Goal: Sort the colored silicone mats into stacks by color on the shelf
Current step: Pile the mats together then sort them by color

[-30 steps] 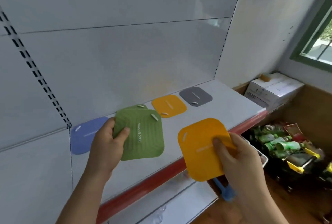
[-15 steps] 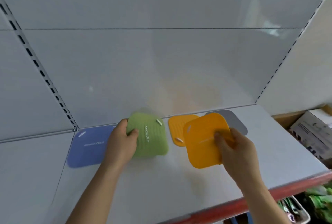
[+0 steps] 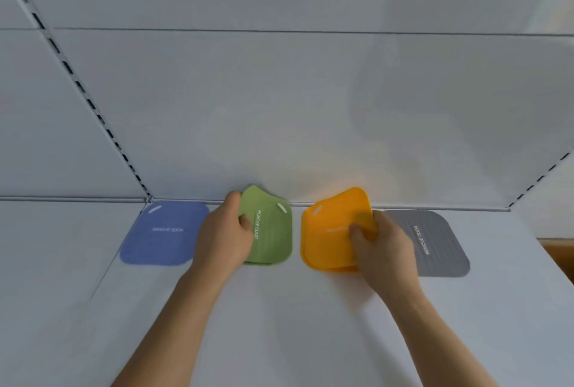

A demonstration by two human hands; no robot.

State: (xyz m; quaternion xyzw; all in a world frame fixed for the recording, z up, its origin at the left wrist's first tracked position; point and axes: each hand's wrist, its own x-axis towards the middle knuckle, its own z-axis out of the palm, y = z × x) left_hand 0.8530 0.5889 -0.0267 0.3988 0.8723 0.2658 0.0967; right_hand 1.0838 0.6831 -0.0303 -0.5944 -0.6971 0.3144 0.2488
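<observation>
Four mat colours lie in a row along the back of the white shelf (image 3: 279, 324). My left hand (image 3: 225, 239) grips a green mat (image 3: 273, 231) by its left edge, over another green mat whose edge shows beneath it. My right hand (image 3: 380, 245) pinches an orange mat (image 3: 329, 237) at its right side, low over a second orange mat that peeks out under it. A blue mat (image 3: 164, 234) lies flat at the left and a grey mat (image 3: 435, 246) flat at the right, both untouched.
The shelf's white back panel (image 3: 279, 107) rises right behind the mats, with slotted uprights at the left (image 3: 93, 107) and right (image 3: 540, 178). A brown edge (image 3: 559, 246) shows beyond the shelf's right end.
Both hands moved forward and down: the green mat now sits over the green one on the shelf and the orange mat over the orange one. The view has closed in on the shelf.
</observation>
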